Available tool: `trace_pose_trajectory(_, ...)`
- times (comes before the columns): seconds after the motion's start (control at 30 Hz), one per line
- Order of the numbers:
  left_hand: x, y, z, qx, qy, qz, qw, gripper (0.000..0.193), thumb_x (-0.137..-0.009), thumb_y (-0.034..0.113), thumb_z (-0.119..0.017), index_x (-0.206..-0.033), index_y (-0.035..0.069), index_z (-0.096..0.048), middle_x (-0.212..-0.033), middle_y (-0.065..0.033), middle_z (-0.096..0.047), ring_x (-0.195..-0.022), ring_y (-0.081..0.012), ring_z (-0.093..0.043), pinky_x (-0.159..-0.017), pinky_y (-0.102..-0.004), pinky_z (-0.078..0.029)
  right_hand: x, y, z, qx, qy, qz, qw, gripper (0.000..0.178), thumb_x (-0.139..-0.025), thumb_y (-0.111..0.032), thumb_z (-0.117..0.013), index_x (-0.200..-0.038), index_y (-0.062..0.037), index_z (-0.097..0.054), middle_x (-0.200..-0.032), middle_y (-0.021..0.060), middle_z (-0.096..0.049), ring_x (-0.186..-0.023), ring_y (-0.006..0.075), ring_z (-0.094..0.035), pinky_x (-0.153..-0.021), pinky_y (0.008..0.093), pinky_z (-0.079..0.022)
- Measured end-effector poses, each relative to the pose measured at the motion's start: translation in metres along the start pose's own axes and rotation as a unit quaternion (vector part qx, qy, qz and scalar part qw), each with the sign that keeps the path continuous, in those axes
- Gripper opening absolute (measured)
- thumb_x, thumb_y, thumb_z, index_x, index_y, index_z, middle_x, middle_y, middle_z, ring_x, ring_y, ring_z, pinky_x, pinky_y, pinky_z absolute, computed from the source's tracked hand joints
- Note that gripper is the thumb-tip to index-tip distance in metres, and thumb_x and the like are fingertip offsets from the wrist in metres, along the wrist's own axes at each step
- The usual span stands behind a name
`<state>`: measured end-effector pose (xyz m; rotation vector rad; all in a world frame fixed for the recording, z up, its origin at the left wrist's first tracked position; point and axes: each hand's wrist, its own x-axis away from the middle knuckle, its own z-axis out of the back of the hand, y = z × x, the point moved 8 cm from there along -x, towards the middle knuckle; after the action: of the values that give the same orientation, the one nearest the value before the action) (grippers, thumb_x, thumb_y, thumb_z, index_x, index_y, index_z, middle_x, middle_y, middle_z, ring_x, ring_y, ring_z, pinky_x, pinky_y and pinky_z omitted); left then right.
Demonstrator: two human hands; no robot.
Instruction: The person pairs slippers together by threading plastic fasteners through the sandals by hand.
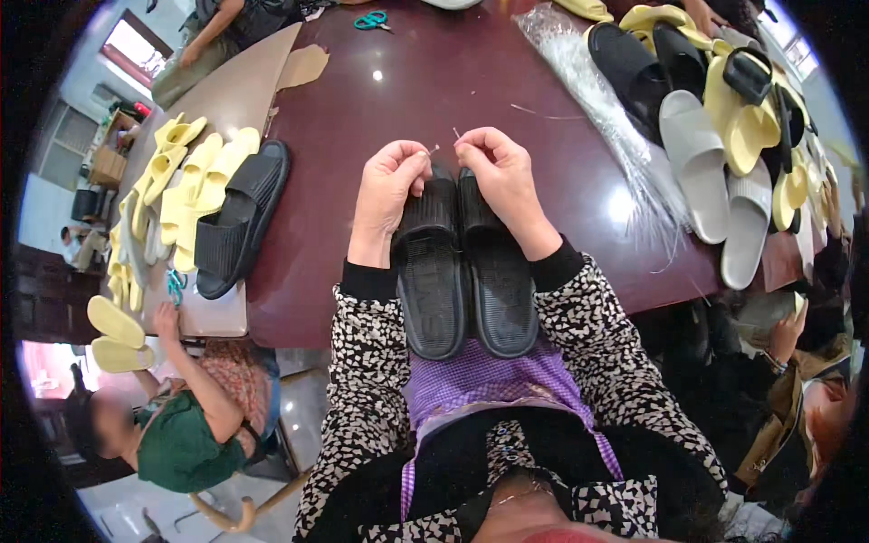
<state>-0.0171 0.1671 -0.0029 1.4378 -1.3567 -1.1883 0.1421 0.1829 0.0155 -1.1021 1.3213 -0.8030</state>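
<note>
One pair of black slippers point(434, 285) at the near edge of a dark red bench point(362, 100)

The two slippers lie side by side, toes pointing away from the person and heels toward a purple checked apron point(552, 376). Their heels reach past the bench's edge. Above the toes, both hands are closed at the fingertips. The left hand point(389, 188) pinches a thin end point(435, 147) between thumb and forefinger; the right hand point(501, 181) pinches a second thin end point(456, 133) in the same way. The tips of the two hands are near each other but apart, and I cannot tell whether both ends belong to one piece.

To the right lies a bundle of clear strips point(593, 100), with a loose strand point(548, 114) near it. Beyond the bundle are grey slippers point(695, 163) and a heap of black and yellow ones. Teal scissors point(371, 20) lie at the far side. On the left, more black slippers point(258, 195) rest beside yellow slippers point(215, 172). A co-worker in a green top point(186, 443) sits there, near a second pair of teal scissors point(176, 286).
</note>
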Motion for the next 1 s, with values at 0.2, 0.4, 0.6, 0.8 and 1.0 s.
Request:
trace_pose_trajectory(0.2, 0.002, 0.008, -0.001, 0.02, 0.023, -0.016, 0.999, 0.007, -0.09, 0.009, -0.058, -0.093, 0.002, -0.06, -0.075, 0.0002, -0.059, -0.058, -0.0037, -0.049, -0.054, -0.0172, -0.042, 0.007, -0.017, -0.01, 0.094, -0.021, 0.049, 0.994, 0.009, -0.085, -0.004, -0.061, -0.092, 0.0001, -0.064, -0.082, 0.0026, -0.066, -0.072, 0.0071, -0.058, -0.065, 0.0214, -0.046)
trace_pose_trajectory(0.4, 0.007, 0.014, -0.002, 0.001, 0.029, -0.034, 0.999, 0.008, -0.09, 0.009, -0.058, -0.094, 0.002, -0.06, -0.077, -0.0007, -0.06, -0.06, -0.0042, -0.052, -0.056, -0.0178, -0.044, 0.01, -0.025, -0.018, 0.134, -0.04, 0.086, 0.986, 0.009, -0.081, -0.003, -0.063, -0.089, 0.001, -0.066, -0.072, 0.0071, -0.066, -0.065, 0.0087, -0.059, -0.061, 0.0234, -0.047)
trace_pose_trajectory(0.6, 0.006, 0.014, -0.003, -0.013, 0.024, -0.04, 0.999, 0.008, -0.09, 0.009, -0.058, -0.094, 0.003, -0.059, -0.079, -0.0016, -0.061, -0.062, -0.0048, -0.054, -0.056, -0.0176, -0.044, 0.01, -0.024, -0.017, 0.147, -0.033, 0.087, 0.985, 0.008, -0.08, -0.004, -0.063, -0.086, 0.001, -0.066, -0.069, 0.0076, -0.066, -0.061, 0.0098, -0.059, -0.059, 0.0238, -0.047)
trace_pose_trajectory(0.8, 0.008, 0.016, -0.004, -0.026, 0.029, -0.047, 0.998, 0.007, -0.09, 0.008, -0.058, -0.094, 0.002, -0.059, -0.081, -0.0026, -0.063, -0.063, -0.0053, -0.055, -0.056, -0.0176, -0.044, 0.011, -0.027, -0.016, 0.17, -0.025, 0.106, 0.98, 0.008, -0.08, -0.005, -0.064, -0.086, 0.0006, -0.067, -0.069, 0.0072, -0.066, -0.061, 0.0101, -0.059, -0.058, 0.0239, -0.047)
trace_pose_trajectory(1.0, 0.009, 0.017, -0.005, -0.031, 0.035, -0.048, 0.998, 0.007, -0.089, 0.007, -0.058, -0.093, 0.002, -0.059, -0.081, -0.0028, -0.063, -0.064, -0.0055, -0.055, -0.056, -0.0174, -0.044, 0.013, -0.026, -0.016, 0.162, -0.029, 0.098, 0.981, 0.009, -0.08, -0.004, -0.064, -0.086, 0.0005, -0.067, -0.069, 0.0073, -0.066, -0.061, 0.0098, -0.059, -0.059, 0.0238, -0.047)
